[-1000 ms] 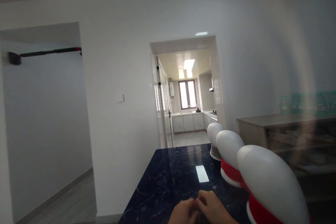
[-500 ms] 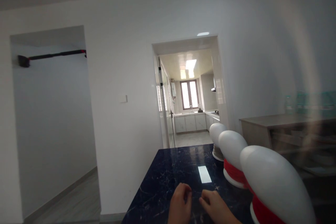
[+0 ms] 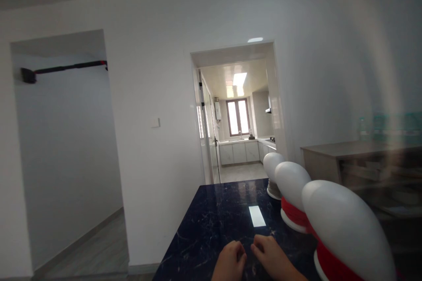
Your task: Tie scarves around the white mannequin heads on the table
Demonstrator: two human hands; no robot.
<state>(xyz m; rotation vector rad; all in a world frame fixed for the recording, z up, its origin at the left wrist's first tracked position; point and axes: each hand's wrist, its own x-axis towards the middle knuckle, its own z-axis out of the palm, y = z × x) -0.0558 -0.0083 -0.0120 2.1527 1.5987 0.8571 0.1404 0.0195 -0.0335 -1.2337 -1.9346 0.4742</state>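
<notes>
From the head camera, both hands sit low at the near edge of the dark marbled tabletop [image 3: 211, 224]. The left hand [image 3: 231, 263] is curled, fingers bent in; the right hand [image 3: 270, 257] lies beside it, almost touching, fingers loosely bent. Whether either grips anything I cannot tell; nothing shows between them.

Just right of the right hand stands a row of three white egg-shaped domes on red bases: nearest [image 3: 346, 232], middle [image 3: 292, 184], far [image 3: 273, 164]. They look top-heavy; I'd judge a careless sweep of the right forearm could knock the nearest one over.
</notes>
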